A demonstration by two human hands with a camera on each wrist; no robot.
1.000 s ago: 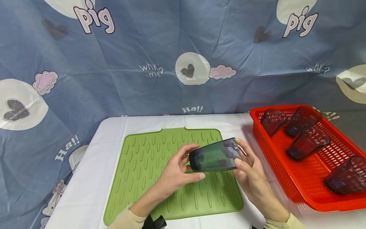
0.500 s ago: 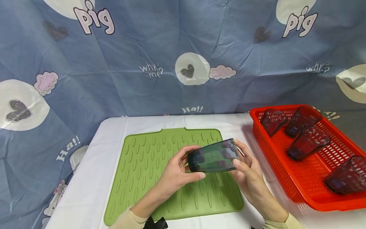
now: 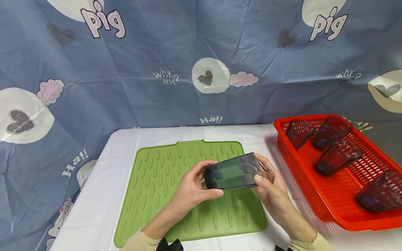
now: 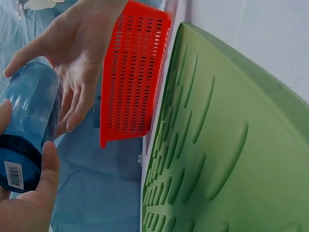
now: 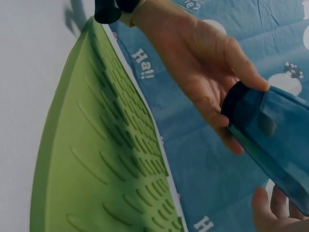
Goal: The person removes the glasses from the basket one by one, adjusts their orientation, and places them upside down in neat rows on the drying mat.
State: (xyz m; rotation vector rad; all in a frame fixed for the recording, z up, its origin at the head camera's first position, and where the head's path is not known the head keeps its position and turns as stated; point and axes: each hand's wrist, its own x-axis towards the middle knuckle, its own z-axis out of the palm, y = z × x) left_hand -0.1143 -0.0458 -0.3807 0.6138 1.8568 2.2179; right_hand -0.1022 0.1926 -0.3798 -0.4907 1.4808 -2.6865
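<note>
A dark, see-through drinking glass [image 3: 232,172] lies sideways in the air between both hands, above the green ridged mat [image 3: 163,209]. Its base points left and its rim points right. My left hand [image 3: 196,188] grips the base end with thumb below and fingers above. At the rim end, my right hand [image 3: 271,184] holds the glass, thumb on the near side and fingers behind. In the left wrist view a barcode sticker [image 4: 14,175] shows on the base of the glass. The right wrist view shows the left hand's fingers around the dark base.
To the right stands a red perforated basket [image 3: 309,195] holding several similar glasses, among them a tilted glass [image 3: 380,191] near its front right. White cloth [image 3: 94,195] covers the table under the mat. A blue printed curtain [image 3: 176,101] hangs behind.
Both hands and the glass have drifted slightly left and a touch lower. The grip on the glass looks the same, and the basket and mat stay put.
</note>
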